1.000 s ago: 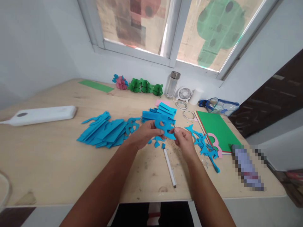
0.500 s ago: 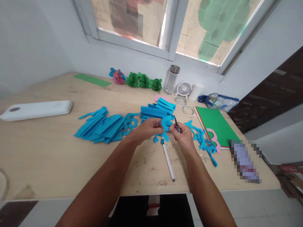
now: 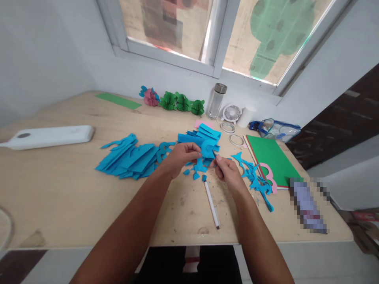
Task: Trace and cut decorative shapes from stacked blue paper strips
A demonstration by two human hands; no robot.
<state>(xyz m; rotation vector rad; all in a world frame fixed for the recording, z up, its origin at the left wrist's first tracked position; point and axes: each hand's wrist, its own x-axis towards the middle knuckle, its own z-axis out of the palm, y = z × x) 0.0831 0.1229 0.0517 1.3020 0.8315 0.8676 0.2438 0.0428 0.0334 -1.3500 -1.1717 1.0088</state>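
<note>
My left hand (image 3: pixel 186 156) pinches the left edge of a curved blue paper cutout (image 3: pixel 208 148) between thumb and fingers. Closed around a slim dark pointed tool (image 3: pixel 214 153), my right hand (image 3: pixel 226 169) is at the right of the cutout, with the tool's tip against the paper. Fingers hide most of the tool, so its exact kind is unclear. Small blue paper scraps (image 3: pixel 196 176) lie on the table below the hands. A white marker (image 3: pixel 211 205) lies between my forearms. Just beyond the cutout is a pile of folded blue paper (image 3: pixel 189 138).
Stacked folded blue strips (image 3: pixel 127 161) lie left; blue offcuts (image 3: pixel 251 173) and green paper sheets (image 3: pixel 272 157) lie right. Along the wall stand green paper ornaments (image 3: pixel 180 102), a glass bottle (image 3: pixel 217 101), a small fan (image 3: pixel 231 113) and a clear pouch (image 3: pixel 278 129). Tape rolls (image 3: pixel 236 140) lie nearby.
My right hand has turned and drawn slightly down, with the tool now lower against the cutout. The cutout has shifted and rotated in my left hand. The view has moved slightly.
</note>
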